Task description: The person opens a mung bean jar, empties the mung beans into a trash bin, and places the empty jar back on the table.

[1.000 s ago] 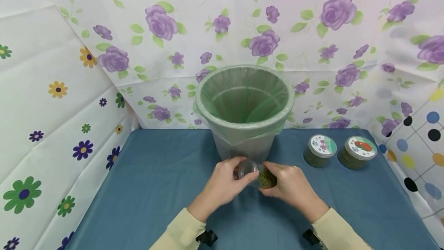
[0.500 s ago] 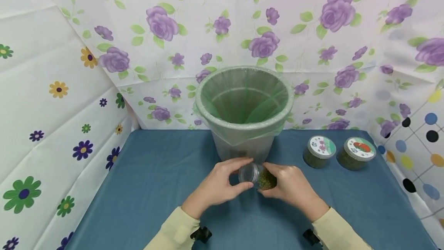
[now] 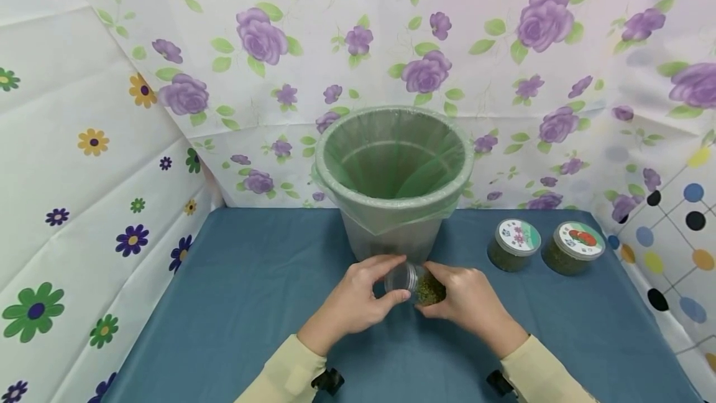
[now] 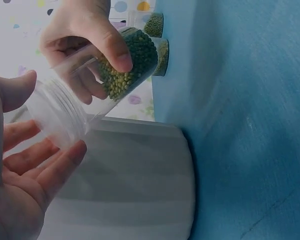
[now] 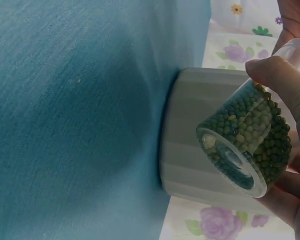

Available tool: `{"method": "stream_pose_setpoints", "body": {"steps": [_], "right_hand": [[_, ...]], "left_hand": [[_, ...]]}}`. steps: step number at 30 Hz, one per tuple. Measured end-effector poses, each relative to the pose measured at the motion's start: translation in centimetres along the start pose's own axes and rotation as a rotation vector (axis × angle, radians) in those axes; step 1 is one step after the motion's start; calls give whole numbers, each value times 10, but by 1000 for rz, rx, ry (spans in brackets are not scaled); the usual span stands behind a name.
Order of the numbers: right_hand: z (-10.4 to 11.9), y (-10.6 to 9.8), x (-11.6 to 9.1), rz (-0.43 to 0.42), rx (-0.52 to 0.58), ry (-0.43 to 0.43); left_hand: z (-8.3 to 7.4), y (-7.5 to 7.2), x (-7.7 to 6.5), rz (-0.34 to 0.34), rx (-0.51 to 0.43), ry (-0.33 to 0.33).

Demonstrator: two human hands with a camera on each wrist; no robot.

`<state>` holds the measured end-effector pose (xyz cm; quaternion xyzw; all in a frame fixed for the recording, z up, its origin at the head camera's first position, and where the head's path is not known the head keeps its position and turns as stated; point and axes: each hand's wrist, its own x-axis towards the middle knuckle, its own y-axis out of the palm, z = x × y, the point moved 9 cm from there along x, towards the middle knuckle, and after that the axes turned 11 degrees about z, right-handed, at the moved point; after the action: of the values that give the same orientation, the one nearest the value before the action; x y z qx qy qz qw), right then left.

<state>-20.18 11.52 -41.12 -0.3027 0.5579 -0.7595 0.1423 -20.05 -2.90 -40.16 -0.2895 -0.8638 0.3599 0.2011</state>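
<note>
Clear plastic jar (image 3: pixel 421 283) tilts before the bin (image 3: pixel 391 232), long axis crosswise. Right hand (image 3: pixel 468 296) is closed round the end holding green beans (image 5: pixel 240 125); left hand (image 3: pixel 359 296) (looser, it seems) curls about the ribbed end.

The jar (image 5: pixel 242 137) looks glossy plastic, the bin (image 4: pixel 130 175) smooth plastic, the table covering (image 3: pixel 246 272) matt cloth.

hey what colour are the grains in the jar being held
The grains are mostly dark green, with a few yellowish ones; the right wrist view shows them best.
</note>
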Motion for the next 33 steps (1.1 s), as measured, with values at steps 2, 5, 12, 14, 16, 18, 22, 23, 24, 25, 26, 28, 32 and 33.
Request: {"method": "stream_pose_setpoints", "body": {"steps": [2,5,12,14,16,18,22,23,24,25,26,28,32,33], "right_hand": [[0,2,0,1,-1,-1],[0,2,0,-9,3,-7],[2,1,0,-49,-42,-25],[3,2,0,-52,-56,-28],[4,4,1,-43,-60,-22],[3,6,1,-23,-48,-12],[-1,9,1,14,-10,9],[-2,8,1,18,0,11],[-3,7,1,18,8,10],[-3,6,2,15,13,7],[-4,5,2,11,17,3],[-4,3,2,8,25,-7],[-2,3,2,3,31,-33],[-2,3,2,4,33,-38]], "left_hand": [[1,1,0,-4,-16,-15],[2,0,1,-22,-46,-37],[12,0,2,-84,-128,-182],[17,0,2,-106,-166,-228],[21,0,2,-120,-187,-255],[23,0,2,-114,-189,-259],[21,0,2,-51,-171,-210],[20,0,2,-29,-165,-188],[18,0,2,-10,-156,-160],[15,0,2,6,-146,-124],[13,-1,3,19,-134,-85],[8,-2,4,42,-110,-28],[3,-2,4,77,-72,20],[3,-2,4,85,-68,20]]}}
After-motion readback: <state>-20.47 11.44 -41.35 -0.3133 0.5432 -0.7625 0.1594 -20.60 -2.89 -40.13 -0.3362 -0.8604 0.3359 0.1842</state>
